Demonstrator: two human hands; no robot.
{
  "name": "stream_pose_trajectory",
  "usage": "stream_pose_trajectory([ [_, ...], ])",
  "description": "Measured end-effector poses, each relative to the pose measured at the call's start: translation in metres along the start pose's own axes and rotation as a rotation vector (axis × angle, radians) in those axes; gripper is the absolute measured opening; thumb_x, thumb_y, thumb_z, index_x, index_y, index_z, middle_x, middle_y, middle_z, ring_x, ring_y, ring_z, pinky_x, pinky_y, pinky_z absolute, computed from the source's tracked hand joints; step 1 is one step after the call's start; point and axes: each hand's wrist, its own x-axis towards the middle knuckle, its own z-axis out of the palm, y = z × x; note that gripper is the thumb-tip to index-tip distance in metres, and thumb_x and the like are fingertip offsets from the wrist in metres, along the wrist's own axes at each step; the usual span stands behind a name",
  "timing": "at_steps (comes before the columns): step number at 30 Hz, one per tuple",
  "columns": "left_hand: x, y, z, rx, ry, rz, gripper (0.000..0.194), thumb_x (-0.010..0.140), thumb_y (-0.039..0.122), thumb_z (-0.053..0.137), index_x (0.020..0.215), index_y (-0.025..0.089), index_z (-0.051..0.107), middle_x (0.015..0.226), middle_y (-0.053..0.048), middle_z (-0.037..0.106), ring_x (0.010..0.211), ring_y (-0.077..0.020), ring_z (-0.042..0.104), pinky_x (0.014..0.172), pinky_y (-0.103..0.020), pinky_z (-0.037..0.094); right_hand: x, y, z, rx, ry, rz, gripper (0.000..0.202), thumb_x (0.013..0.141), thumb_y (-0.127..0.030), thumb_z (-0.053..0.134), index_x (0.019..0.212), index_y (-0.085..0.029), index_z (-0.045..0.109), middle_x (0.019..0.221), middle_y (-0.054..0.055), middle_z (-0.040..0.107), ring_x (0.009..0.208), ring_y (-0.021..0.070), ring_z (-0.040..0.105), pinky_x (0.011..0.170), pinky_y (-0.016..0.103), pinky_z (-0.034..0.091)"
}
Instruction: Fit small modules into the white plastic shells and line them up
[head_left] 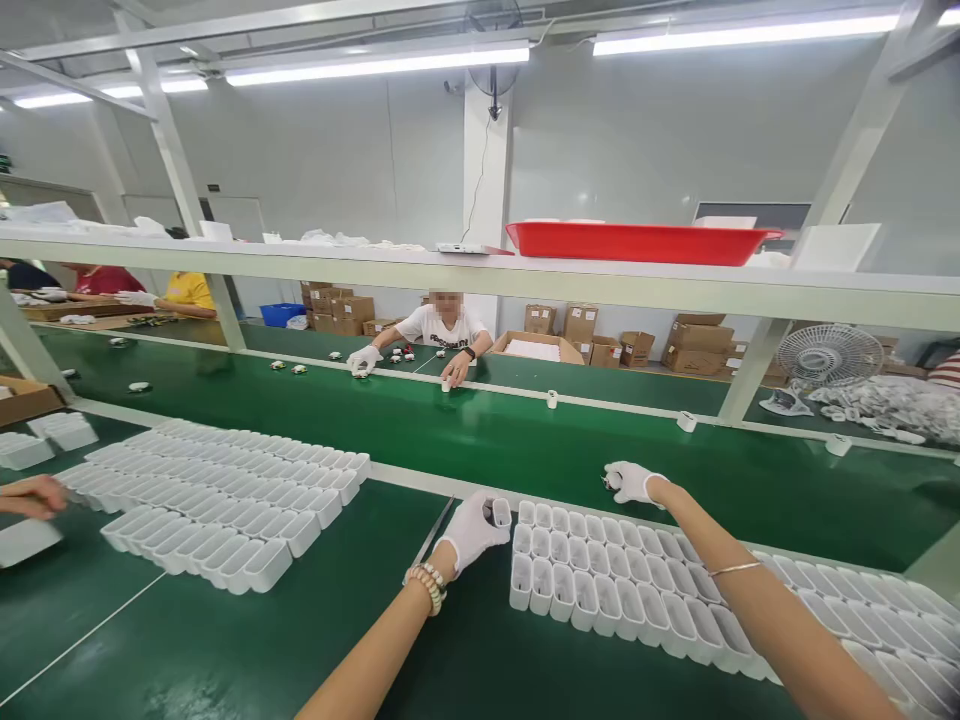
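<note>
My left hand [474,530], in a white glove, is closed around a small white cup [500,513] just left of the right-hand block of cups. Rows of open white cups [622,570] stand side by side on the green table [480,640]. Over the green belt [450,440], beyond those rows, my gloved right hand [628,482] has its fingers bent down around a small dark and white item, too hidden to name. A second block of white containers [225,490] fills the table to the left.
Across the belt a person [446,330] handles small parts. Another person's hand [34,495] is at the left edge. A metal strip [431,535] lies beside my left wrist. Overhead, a shelf [375,268] holds a red tray [637,243].
</note>
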Motion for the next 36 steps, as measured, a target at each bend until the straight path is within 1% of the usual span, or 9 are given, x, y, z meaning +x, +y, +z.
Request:
stream_pose_trajectory([
  [3, -0.021, 0.004, -0.011, -0.008, 0.073, 0.025, 0.026, 0.067, 0.022, 0.071, 0.089, 0.015, 0.060, 0.087, -0.005, 0.068, 0.087, -0.0225, 0.065, 0.085, -0.035, 0.050, -0.007, -0.010, -0.005, 0.165, -0.015, 0.001, 0.025, 0.092, -0.034, 0.059, 0.110, -0.016, 0.062, 0.111, 0.006, 0.064, 0.092, 0.0194, 0.064, 0.078, 0.037, 0.055],
  [6, -0.045, 0.008, -0.019, -0.025, 0.118, 0.055, 0.030, 0.072, 0.028, 0.069, 0.098, 0.015, 0.060, 0.096, -0.007, 0.068, 0.094, -0.0236, 0.064, 0.088, -0.036, 0.049, -0.016, -0.023, -0.017, 0.375, -0.017, -0.014, 0.023, 0.091, -0.033, 0.060, 0.103, -0.014, 0.063, 0.104, 0.005, 0.066, 0.087, 0.0180, 0.065, 0.076, 0.036, 0.055],
  [9, -0.066, 0.014, -0.021, -0.047, 0.122, 0.116, 0.034, 0.075, 0.027, 0.068, 0.106, 0.018, 0.059, 0.104, -0.007, 0.067, 0.100, -0.0236, 0.064, 0.093, -0.038, 0.048, -0.037, -0.045, -0.021, 0.629, -0.019, -0.072, 0.029, 0.085, -0.036, 0.068, 0.105, -0.016, 0.062, 0.114, 0.011, 0.065, 0.094, 0.0206, 0.067, 0.080, 0.036, 0.056],
  [14, -0.085, 0.023, -0.018, 0.016, 0.125, 0.205, 0.040, 0.073, 0.019, 0.069, 0.112, 0.023, 0.061, 0.117, -0.006, 0.065, 0.112, -0.0252, 0.060, 0.101, -0.041, 0.046, -0.106, -0.091, 0.006, 0.868, -0.108, -0.121, 0.050, 0.076, -0.046, 0.074, 0.118, -0.022, 0.061, 0.127, 0.012, 0.062, 0.101, 0.0225, 0.066, 0.092, 0.036, 0.053],
  [18, -0.091, 0.023, -0.017, 0.164, 0.131, 0.326, 0.045, 0.077, 0.016, 0.065, 0.121, 0.025, 0.058, 0.124, -0.008, 0.060, 0.114, -0.0256, 0.058, 0.100, -0.043, 0.048, -0.157, -0.113, 0.036, 1.009, -0.354, -0.156, 0.050, 0.079, -0.046, 0.072, 0.122, -0.022, 0.063, 0.126, 0.012, 0.062, 0.113, 0.0269, 0.060, 0.102, 0.043, 0.045],
  [22, -0.098, 0.021, -0.016, 0.275, 0.082, 0.434, 0.052, 0.081, 0.015, 0.062, 0.130, 0.029, 0.051, 0.125, -0.009, 0.058, 0.114, -0.0253, 0.058, 0.099, -0.042, 0.049, -0.177, -0.122, 0.054, 0.834, -0.222, -0.236, 0.060, 0.067, -0.039, 0.083, 0.122, -0.026, 0.063, 0.128, 0.009, 0.062, 0.122, 0.0315, 0.053, 0.105, 0.048, 0.043],
  [26, -0.104, 0.024, -0.015, 0.343, 0.074, 0.526, 0.059, 0.081, 0.011, 0.060, 0.134, 0.032, 0.046, 0.125, -0.008, 0.057, 0.116, -0.0249, 0.055, 0.098, -0.040, 0.049, -0.185, -0.120, 0.062, 0.546, -0.137, -0.309, 0.048, 0.076, -0.041, 0.074, 0.121, -0.029, 0.063, 0.123, 0.008, 0.065, 0.112, 0.0320, 0.060, 0.100, 0.052, 0.048],
  [30, -0.107, 0.026, -0.015, 0.356, 0.068, 0.600, 0.063, 0.082, 0.009, 0.058, 0.137, 0.035, 0.041, 0.123, -0.008, 0.056, 0.114, -0.0236, 0.055, 0.094, -0.037, 0.051, -0.190, -0.114, 0.065, 0.276, -0.045, -0.420, 0.039, 0.082, -0.038, 0.067, 0.120, -0.037, 0.065, 0.125, 0.003, 0.064, 0.118, 0.0316, 0.057, 0.107, 0.055, 0.040],
  [36, -0.107, 0.027, -0.015, 0.344, 0.049, 0.637, 0.063, 0.085, 0.013, 0.060, 0.139, 0.037, 0.037, 0.119, -0.006, 0.056, 0.111, -0.0220, 0.056, 0.093, -0.035, 0.051, -0.193, -0.109, 0.071, 0.084, 0.092, -0.665, 0.046, 0.085, -0.028, 0.063, 0.127, -0.045, 0.058, 0.120, 0.003, 0.064, 0.101, 0.0255, 0.065, 0.084, 0.039, 0.059],
])
